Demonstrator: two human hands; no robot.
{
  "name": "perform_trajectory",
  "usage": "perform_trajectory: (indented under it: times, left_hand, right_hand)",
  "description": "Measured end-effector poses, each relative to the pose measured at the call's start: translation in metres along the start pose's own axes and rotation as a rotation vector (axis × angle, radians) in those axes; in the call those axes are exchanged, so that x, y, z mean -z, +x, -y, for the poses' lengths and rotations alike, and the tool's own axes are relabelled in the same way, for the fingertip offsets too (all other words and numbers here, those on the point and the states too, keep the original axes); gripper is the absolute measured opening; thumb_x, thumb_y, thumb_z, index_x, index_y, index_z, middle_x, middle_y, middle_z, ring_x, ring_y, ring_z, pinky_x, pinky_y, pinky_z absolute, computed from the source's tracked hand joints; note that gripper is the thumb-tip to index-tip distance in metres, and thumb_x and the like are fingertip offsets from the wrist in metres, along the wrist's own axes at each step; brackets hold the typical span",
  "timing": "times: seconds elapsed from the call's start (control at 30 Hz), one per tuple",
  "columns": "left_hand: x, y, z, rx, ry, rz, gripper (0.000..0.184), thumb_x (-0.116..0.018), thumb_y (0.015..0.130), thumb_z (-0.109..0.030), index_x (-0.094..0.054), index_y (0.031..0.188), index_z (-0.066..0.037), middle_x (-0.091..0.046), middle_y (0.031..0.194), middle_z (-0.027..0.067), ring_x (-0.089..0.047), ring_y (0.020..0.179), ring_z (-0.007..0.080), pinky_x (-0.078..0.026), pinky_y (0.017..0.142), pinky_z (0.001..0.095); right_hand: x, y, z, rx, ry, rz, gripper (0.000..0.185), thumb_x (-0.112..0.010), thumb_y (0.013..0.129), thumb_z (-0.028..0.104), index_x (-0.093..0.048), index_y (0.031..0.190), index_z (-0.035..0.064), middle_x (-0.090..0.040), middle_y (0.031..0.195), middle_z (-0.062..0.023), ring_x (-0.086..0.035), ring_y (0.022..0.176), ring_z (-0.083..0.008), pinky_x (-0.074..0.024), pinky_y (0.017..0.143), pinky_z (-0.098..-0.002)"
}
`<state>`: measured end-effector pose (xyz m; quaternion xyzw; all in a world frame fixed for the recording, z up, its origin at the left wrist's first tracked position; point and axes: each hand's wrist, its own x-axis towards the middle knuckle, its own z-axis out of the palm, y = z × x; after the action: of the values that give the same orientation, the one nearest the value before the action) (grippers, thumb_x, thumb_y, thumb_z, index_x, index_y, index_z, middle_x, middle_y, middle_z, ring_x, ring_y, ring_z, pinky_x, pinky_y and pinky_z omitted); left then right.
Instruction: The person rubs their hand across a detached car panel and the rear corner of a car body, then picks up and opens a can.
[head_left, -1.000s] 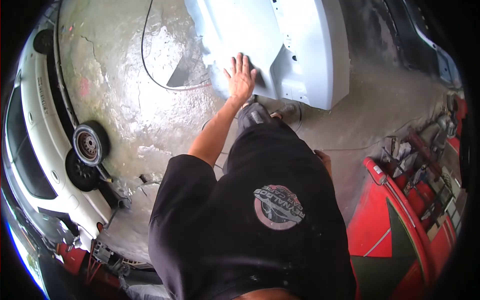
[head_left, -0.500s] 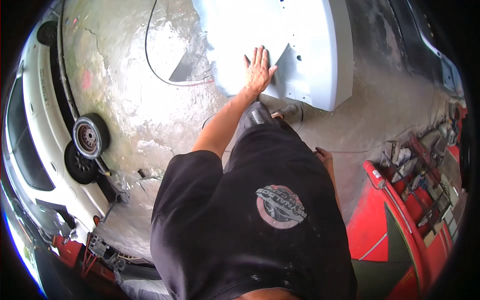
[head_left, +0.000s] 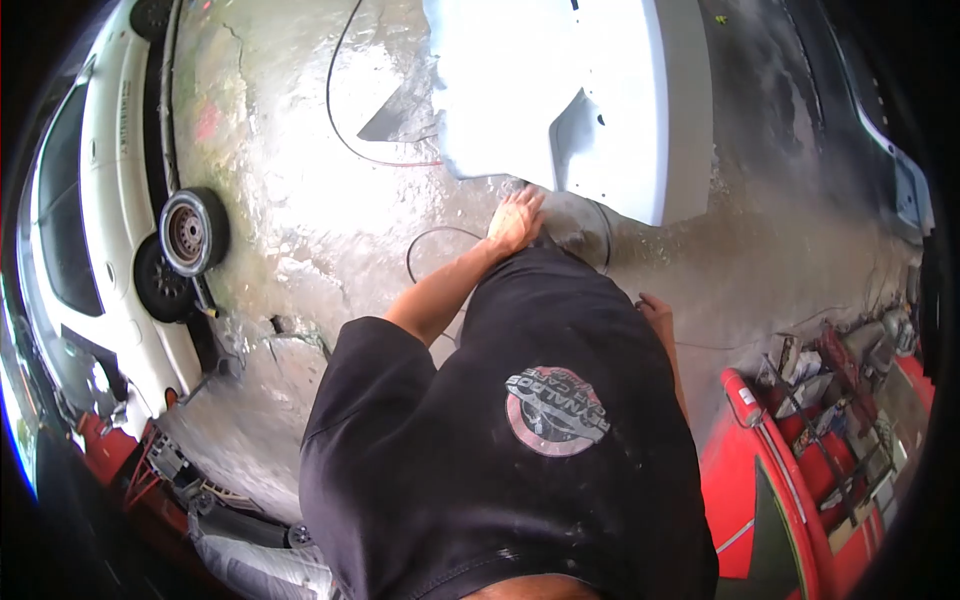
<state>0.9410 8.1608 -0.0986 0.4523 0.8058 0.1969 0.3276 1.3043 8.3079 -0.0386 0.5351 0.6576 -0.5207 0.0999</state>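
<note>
A pale, glossy car body panel (head_left: 520,90) with small holes and a folded edge lies in front of me at the top of the view. My left hand (head_left: 517,217) is just below the panel's near edge, over my leg. Its fingers are loosely extended and hold nothing visible; whether they touch my leg cannot be made out. Low at my right side is my right hand (head_left: 656,314), partly behind my shirt. Its fingers are curled together around a small dark spot, too small to name.
A thin hose (head_left: 331,85) loops over the wet-looking concrete floor. To the left stand a white car (head_left: 115,190) and a loose wheel (head_left: 193,232). At the lower right are a red car panel (head_left: 735,480) and piled parts (head_left: 815,385). Another dark vehicle (head_left: 850,80) is at upper right.
My left hand has come off the panel, where it lay flat with spread fingers, and moved back toward my leg. My right hand stays at my side. The view has shifted slightly.
</note>
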Motion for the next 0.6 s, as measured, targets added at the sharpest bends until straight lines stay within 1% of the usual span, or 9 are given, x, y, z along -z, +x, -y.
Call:
perform_trajectory:
  times: [0.03, 0.13, 0.17, 0.23, 0.33, 0.37, 0.47, 0.5, 0.6]
  left_hand:
    - [-0.004, -0.010, 0.000, 0.048, -0.093, 0.077, 0.040, -0.052, 0.092, -0.030, -0.058, 0.122, -0.004, -0.056, 0.127, 0.0235, -0.056, 0.114, 0.0375, -0.044, 0.097, 0.0470]
    - [-0.013, -0.027, -0.005, 0.204, -0.150, -0.038, 0.031, -0.052, 0.091, -0.028, -0.065, 0.110, -0.007, -0.066, 0.102, 0.0221, -0.064, 0.094, 0.0385, -0.050, 0.084, 0.0455]
    - [-0.015, -0.030, -0.007, 0.259, -0.146, -0.041, 0.032, -0.052, 0.090, -0.028, -0.065, 0.111, -0.008, -0.066, 0.100, 0.0223, -0.064, 0.092, 0.0389, -0.050, 0.083, 0.0461]
    - [-0.021, -0.039, -0.006, 0.366, -0.137, -0.043, 0.033, -0.051, 0.090, -0.029, -0.065, 0.113, -0.010, -0.067, 0.096, 0.0227, -0.065, 0.089, 0.0396, -0.051, 0.081, 0.0474]
    - [-0.057, -0.051, 0.020, 0.395, -0.111, -0.048, 0.036, -0.051, 0.088, -0.030, -0.064, 0.116, -0.011, -0.067, 0.093, 0.0224, -0.065, 0.090, 0.0396, -0.050, 0.083, 0.0470]
    - [-0.062, -0.055, 0.021, 0.449, -0.116, 0.002, 0.036, -0.051, 0.089, -0.028, -0.064, 0.118, -0.012, -0.066, 0.101, 0.0226, -0.064, 0.095, 0.0399, -0.049, 0.086, 0.0468]
    - [-0.066, -0.075, -0.001, 0.422, -0.079, -0.170, 0.035, -0.050, 0.089, -0.025, -0.065, 0.117, -0.011, -0.062, 0.114, 0.0232, -0.061, 0.103, 0.0390, -0.048, 0.090, 0.0454]
    - [-0.057, -0.077, -0.015, 0.463, -0.112, -0.109, 0.038, -0.051, 0.090, -0.022, -0.059, 0.124, -0.008, -0.052, 0.130, 0.0255, -0.055, 0.113, 0.0408, -0.046, 0.095, 0.0456]
    - [-0.055, -0.064, -0.033, 0.325, -0.067, -0.339, 0.047, -0.052, 0.090, -0.022, -0.050, 0.133, -0.005, -0.044, 0.138, 0.0272, -0.047, 0.122, 0.0429, -0.041, 0.100, 0.0459]
  right_hand:
    - [0.006, 0.002, -0.007, 0.011, -0.023, 0.006, 0.040, -0.053, 0.084, 0.013, -0.061, 0.119, -0.0039, -0.067, 0.089, -0.0127, -0.063, 0.069, -0.0168, -0.0498, 0.058, -0.0273]
    - [0.023, 0.009, -0.035, 0.081, -0.085, 0.047, 0.040, -0.056, 0.083, 0.014, -0.062, 0.119, -0.0034, -0.067, 0.086, -0.0125, -0.064, 0.067, -0.0176, -0.0499, 0.055, -0.0283]
    - [0.028, 0.011, -0.045, 0.112, -0.104, 0.059, 0.041, -0.057, 0.082, 0.014, -0.062, 0.118, -0.0033, -0.067, 0.086, -0.0125, -0.064, 0.066, -0.0179, -0.0499, 0.054, -0.0287]
    - [0.031, 0.016, -0.069, 0.013, -0.029, 0.068, 0.041, -0.058, 0.081, 0.014, -0.062, 0.118, -0.0037, -0.067, 0.085, -0.0126, -0.064, 0.065, -0.0182, -0.0499, 0.053, -0.0294]
    - [0.039, 0.018, -0.086, -0.039, -0.007, 0.081, 0.042, -0.058, 0.080, 0.013, -0.062, 0.117, -0.0039, -0.068, 0.085, -0.0132, -0.064, 0.065, -0.0187, -0.0499, 0.052, -0.0297]
    - [0.042, 0.016, -0.089, -0.043, -0.017, 0.085, 0.042, -0.058, 0.079, 0.013, -0.062, 0.117, -0.0039, -0.068, 0.085, -0.0134, -0.065, 0.065, -0.0188, -0.0498, 0.051, -0.0298]
    - [0.045, 0.019, -0.114, 0.001, -0.026, 0.082, 0.042, -0.058, 0.079, 0.013, -0.062, 0.118, -0.0037, -0.068, 0.085, -0.0141, -0.064, 0.064, -0.0190, -0.0498, 0.051, -0.0296]
    - [0.046, 0.018, -0.120, -0.006, -0.014, 0.084, 0.042, -0.058, 0.079, 0.013, -0.062, 0.117, -0.0038, -0.068, 0.085, -0.0142, -0.064, 0.064, -0.0189, -0.0498, 0.051, -0.0296]
    - [0.049, 0.013, -0.124, -0.022, 0.009, 0.081, 0.042, -0.057, 0.079, 0.012, -0.062, 0.117, -0.0042, -0.068, 0.084, -0.0143, -0.065, 0.064, -0.0188, -0.0500, 0.051, -0.0298]
